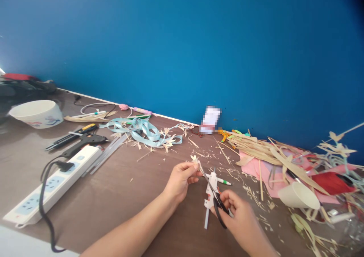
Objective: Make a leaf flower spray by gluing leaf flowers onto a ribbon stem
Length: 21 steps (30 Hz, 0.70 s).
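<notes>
Behind your brown tabletop [127, 200] rises one plain blue wall [182, 52]. Taking your hands as the dial's centre, you have one long white plastic power strip [61, 179] at nine o'clock, one white patterned bowl [36, 121] and one black glue gun [87, 141] at ten, one tangle of light-blue ribbon [142, 125] between ten and eleven, one heap of pale, flat dried strips [256, 149] between one and two, and one tilted white cup [298, 196] at three. Your left hand [180, 181] has thumb and forefinger pinched together on one small, pale, petalled piece [194, 159], which projects from the fingertips towards twelve. Your right hand [239, 211] curls round the black handles of one pair of scissors [215, 197], blades aimed at eleven, tips just beside that piece; one white glue gun [209, 202] lies beneath them.
</notes>
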Available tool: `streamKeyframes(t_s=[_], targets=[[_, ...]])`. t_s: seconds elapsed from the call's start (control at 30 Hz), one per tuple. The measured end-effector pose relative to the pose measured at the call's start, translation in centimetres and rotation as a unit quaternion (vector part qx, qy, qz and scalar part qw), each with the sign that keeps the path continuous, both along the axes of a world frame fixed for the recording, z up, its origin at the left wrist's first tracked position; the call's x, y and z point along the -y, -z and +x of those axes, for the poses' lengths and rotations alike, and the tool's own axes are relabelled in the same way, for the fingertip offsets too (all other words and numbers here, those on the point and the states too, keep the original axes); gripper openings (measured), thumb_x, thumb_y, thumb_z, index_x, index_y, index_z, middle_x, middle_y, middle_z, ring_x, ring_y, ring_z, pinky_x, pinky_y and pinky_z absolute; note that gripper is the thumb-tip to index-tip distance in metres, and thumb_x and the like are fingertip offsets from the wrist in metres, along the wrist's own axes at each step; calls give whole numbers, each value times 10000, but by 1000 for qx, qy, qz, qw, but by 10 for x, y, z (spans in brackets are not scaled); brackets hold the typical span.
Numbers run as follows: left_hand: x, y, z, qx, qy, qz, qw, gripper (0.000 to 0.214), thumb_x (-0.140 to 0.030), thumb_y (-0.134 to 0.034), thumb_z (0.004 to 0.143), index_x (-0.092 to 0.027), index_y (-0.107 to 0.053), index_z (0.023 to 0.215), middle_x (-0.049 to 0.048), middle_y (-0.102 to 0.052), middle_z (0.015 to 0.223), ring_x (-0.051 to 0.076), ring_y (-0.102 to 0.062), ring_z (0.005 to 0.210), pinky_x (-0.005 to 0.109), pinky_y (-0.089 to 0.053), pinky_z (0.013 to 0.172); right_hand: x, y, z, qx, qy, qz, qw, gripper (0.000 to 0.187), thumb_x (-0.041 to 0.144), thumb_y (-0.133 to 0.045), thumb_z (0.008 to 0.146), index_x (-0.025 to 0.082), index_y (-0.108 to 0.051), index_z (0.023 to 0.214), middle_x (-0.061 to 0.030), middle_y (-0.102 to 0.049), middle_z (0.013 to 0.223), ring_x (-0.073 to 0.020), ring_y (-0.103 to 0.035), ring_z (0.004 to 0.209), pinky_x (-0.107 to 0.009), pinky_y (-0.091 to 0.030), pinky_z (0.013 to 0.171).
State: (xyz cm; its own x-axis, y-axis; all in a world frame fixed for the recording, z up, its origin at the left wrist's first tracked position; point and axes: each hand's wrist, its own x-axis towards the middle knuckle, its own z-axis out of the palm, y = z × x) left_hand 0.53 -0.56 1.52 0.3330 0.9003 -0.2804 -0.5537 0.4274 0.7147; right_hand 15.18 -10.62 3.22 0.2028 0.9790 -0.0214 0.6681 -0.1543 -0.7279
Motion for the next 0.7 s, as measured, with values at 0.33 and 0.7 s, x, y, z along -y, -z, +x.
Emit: streamKeyframes(t_s=[0.33, 0.7], targets=[[1, 0, -1, 30, 16, -40, 999, 203, -249, -755, 556, -116, -639, 657, 17, -623, 611, 109, -608, 588, 164, -434, 486, -2, -1, 3, -6, -15, -40, 999, 153, 316, -586, 649, 206, -480, 633, 63, -488, 465, -90, -403, 412, -195, -337, 445], [1, -1, -1, 30, 12, -35, 999, 193, -239, -751, 565, -114, -634, 655, 16, -616, 623, 111, -610, 595, 166, -439, 488, -2, 1, 3, -18, -14, -24, 999, 160, 327, -591, 653, 207, -490, 620, 66, -472, 444, -91, -401, 403, -194, -327, 433]])
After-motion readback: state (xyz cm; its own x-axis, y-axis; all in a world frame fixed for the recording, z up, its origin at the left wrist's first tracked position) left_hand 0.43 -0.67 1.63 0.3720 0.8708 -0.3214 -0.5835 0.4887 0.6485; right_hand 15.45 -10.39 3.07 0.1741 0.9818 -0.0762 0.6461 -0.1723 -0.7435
